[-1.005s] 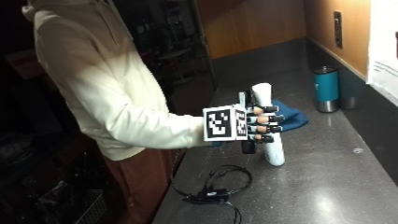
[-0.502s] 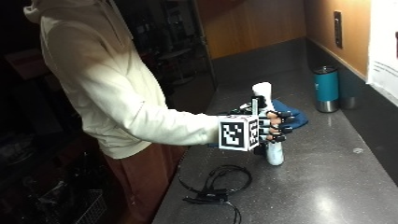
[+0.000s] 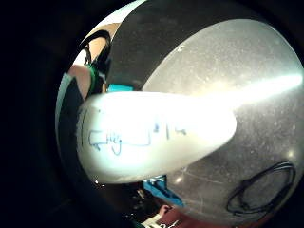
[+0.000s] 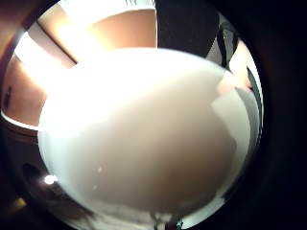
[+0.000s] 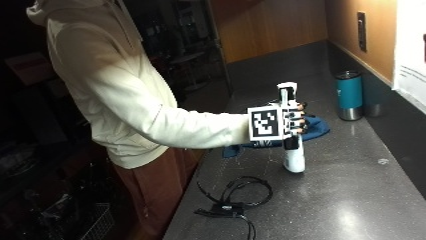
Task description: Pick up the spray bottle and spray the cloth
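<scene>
In the outside view my gloved right hand [image 5: 295,120] grips a white spray bottle [image 5: 293,155] around its upper body and holds it upright. The spray head [image 5: 287,90] sticks up above the fingers, and the base is at or just above the dark counter [image 5: 346,200]. A blue cloth [image 5: 316,127] lies crumpled on the counter right behind the bottle and hand. The bottle [image 3: 156,137] fills the little finger side palm view, with bits of the cloth [image 3: 161,187] beside it. It also fills the thumb side palm view as a white bottle [image 4: 144,134].
A teal tumbler [image 5: 349,95] stands by the wall at the back of the counter. A black cable [image 5: 233,197] lies coiled on the counter near its front edge, also seen as the cable [image 3: 259,190] in the palm view. The person stands at the counter's left edge.
The hand with the bottle has shifted a little to the right and slightly up. The bottle stays upright in the grip, and the cloth has not moved.
</scene>
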Demonstrator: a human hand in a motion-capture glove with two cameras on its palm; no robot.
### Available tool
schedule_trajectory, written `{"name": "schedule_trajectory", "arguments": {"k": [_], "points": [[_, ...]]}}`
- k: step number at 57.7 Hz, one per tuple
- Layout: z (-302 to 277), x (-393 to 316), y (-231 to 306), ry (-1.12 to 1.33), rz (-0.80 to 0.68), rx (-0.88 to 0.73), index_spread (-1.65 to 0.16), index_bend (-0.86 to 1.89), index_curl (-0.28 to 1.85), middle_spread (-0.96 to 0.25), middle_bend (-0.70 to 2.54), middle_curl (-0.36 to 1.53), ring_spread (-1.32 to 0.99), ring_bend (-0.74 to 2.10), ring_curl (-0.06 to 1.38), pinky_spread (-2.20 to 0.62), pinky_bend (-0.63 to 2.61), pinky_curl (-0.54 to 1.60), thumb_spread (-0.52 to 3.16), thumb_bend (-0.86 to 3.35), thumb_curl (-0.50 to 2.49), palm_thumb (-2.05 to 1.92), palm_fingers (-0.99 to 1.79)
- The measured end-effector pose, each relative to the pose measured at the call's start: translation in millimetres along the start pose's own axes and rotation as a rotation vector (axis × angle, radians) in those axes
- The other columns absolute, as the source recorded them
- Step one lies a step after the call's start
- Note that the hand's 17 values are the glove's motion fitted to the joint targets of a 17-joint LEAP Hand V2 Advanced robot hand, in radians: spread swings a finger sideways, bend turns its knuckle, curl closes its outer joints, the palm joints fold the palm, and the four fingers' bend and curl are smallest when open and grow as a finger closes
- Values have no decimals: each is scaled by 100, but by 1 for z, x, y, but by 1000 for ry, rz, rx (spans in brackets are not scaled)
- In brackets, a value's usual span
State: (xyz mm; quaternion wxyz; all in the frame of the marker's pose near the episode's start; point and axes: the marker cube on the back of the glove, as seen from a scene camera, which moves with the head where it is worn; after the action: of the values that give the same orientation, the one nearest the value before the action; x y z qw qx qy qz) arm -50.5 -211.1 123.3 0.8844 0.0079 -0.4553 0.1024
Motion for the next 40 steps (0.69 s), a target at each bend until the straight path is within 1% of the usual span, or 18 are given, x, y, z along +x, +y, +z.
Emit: {"name": "schedule_trajectory", "arguments": {"k": [6,10,15,26,33,40], "points": [[2,-34,18,84,-90,-116,-24,25,42,-17,39,45,-21,45,37,-9,20,30,42,-3,62,107,118],[1,-43,3,272,-171,14,-23,23,43,-17,38,45,-22,45,38,-13,23,32,37,-3,63,107,122],[0,-71,1,388,-262,55,-23,23,45,-16,39,47,-22,45,40,-18,25,34,31,-3,65,106,125],[20,-132,12,661,-466,-14,-22,22,48,-16,40,49,-21,46,42,-22,28,37,23,-3,69,105,126],[47,-154,26,856,-585,-72,-22,21,50,-15,40,49,-21,45,43,-23,28,37,21,-3,70,105,125],[75,-164,39,949,-645,-90,-22,22,51,-15,40,50,-21,45,44,-23,28,38,19,-3,71,105,125]]}}
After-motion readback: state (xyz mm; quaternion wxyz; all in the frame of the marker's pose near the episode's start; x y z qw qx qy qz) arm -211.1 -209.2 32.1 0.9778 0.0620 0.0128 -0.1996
